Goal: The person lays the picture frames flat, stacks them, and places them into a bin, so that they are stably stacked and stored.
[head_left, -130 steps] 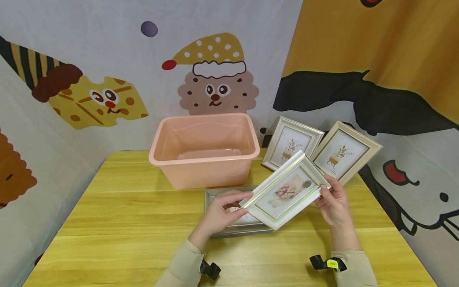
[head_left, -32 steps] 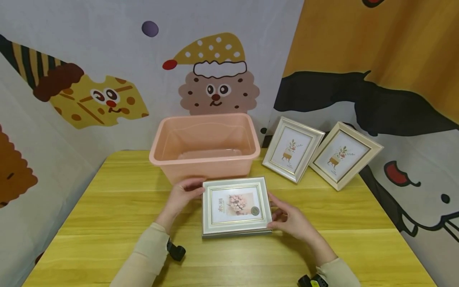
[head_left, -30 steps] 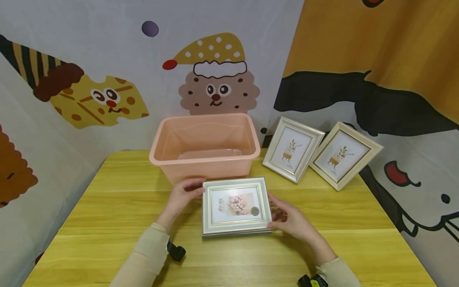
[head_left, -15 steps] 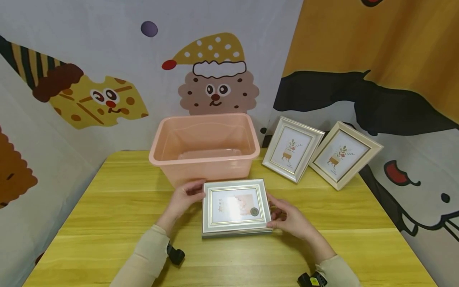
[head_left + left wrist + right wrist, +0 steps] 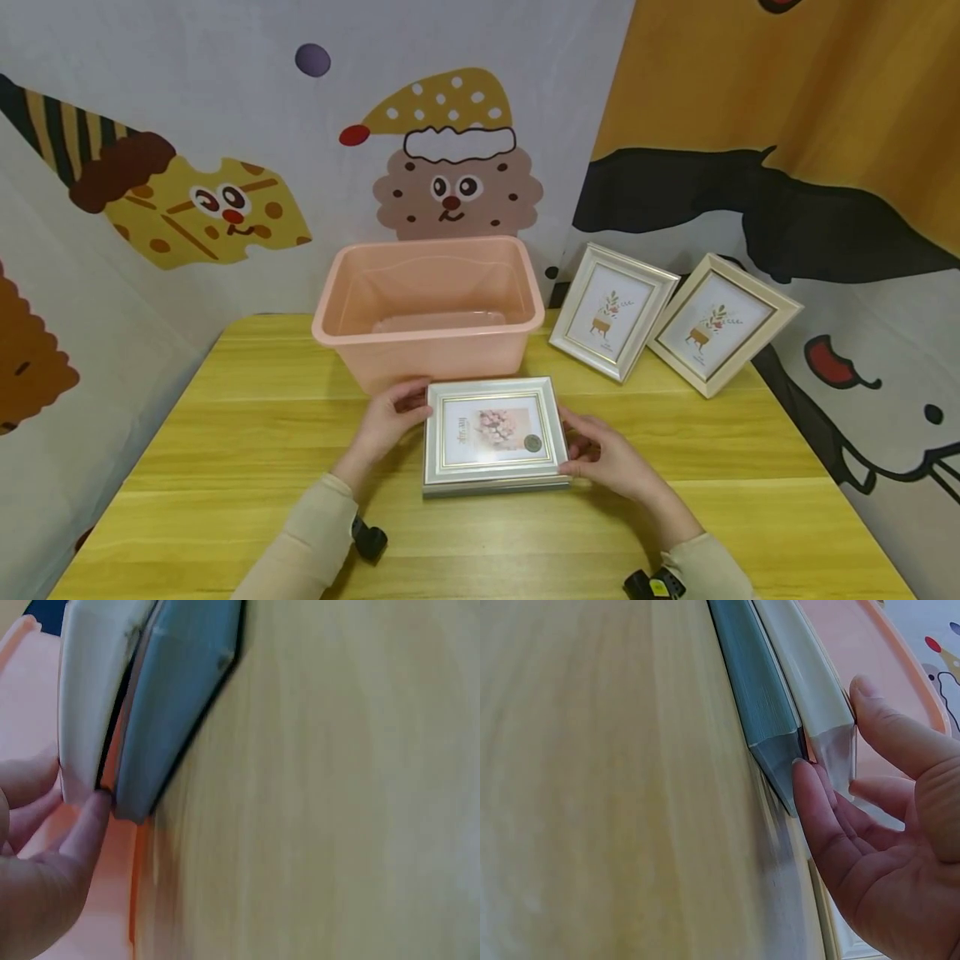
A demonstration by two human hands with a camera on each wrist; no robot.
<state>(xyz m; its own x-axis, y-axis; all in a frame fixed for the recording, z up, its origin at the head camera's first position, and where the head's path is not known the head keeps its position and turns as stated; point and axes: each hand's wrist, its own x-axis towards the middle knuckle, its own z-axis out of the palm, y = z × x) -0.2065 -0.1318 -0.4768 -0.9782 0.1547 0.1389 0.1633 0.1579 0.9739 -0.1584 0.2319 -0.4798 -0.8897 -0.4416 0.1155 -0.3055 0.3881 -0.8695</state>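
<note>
A white picture frame (image 5: 491, 477) with gold lines and a pink flower print lies face up over a grey frame (image 5: 495, 492), lined up with it. My left hand (image 5: 386, 421) pinches the white frame's far left corner between thumb and fingers. At the opposite short end, my right hand (image 5: 611, 454) grips the near right part, thumb on top. In the left wrist view a narrow wedge of gap shows between the white frame (image 5: 90, 697) and the grey frame (image 5: 176, 697). The right wrist view has a fingertip at the seam between the two frames.
A pink plastic bin (image 5: 427, 362) stands right behind the stacked frames. To its right, a silvery frame (image 5: 570, 325) and a beige frame (image 5: 750, 354) stand tilted, both with plant prints. The wooden table (image 5: 225, 467) meets a cartoon-printed cloth (image 5: 262, 92) at the back.
The white frame has come from a tilted hold at the right down onto the grey frame, turned lengthwise. Over the last second its far edge has sunk slightly, the left hand with it.
</note>
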